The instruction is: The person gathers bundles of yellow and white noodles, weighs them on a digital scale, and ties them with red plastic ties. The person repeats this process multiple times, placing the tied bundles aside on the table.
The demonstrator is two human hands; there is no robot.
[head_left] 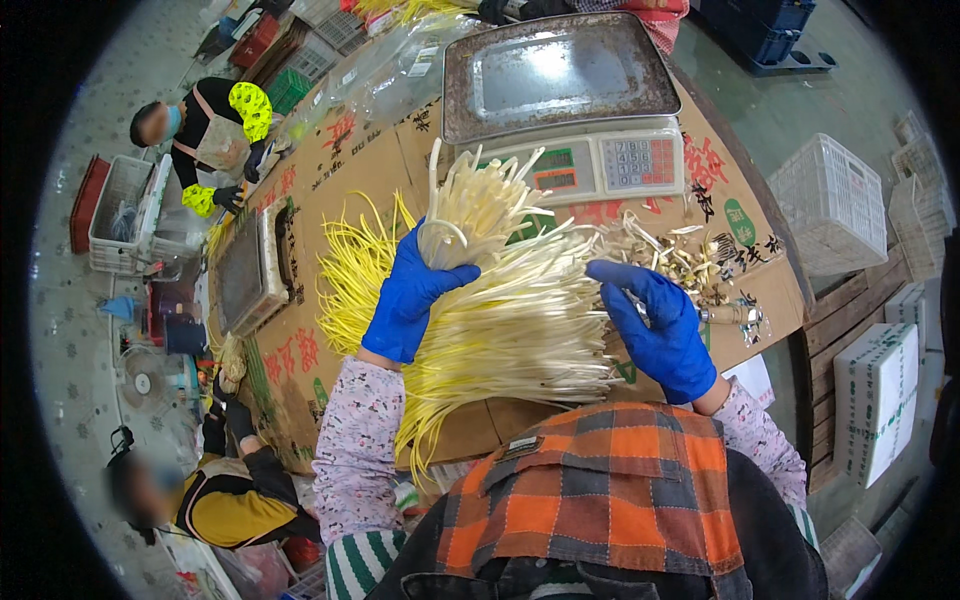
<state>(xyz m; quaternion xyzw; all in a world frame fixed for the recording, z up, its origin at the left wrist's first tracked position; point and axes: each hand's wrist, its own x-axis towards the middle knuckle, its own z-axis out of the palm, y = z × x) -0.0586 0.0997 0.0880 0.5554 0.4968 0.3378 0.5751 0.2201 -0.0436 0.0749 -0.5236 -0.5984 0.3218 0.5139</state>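
Note:
My left hand [405, 300], in a blue glove, is closed around a bundle of pale chive stems [470, 215], the cut ends fanning upward. Beneath it a broad heap of yellow chives [510, 330] lies on the cardboard, white stems toward the right and yellow leaves toward the left. My right hand [660, 330], gloved the same way, hovers at the heap's right edge. Its fingers are bent and apart, and nothing shows between them. Beside that hand lies a wooden-handled tool [733, 314]; its other end is hidden. Trimmed stem scraps [690, 260] are piled just beyond.
A digital scale [560, 85] with a worn metal pan stands beyond the heap. Another scale [250, 275] sits at left, near two co-workers [215, 140]. Cardboard [370, 150] covers the table. White crates [830, 205] and a white box [875, 400] stand at right.

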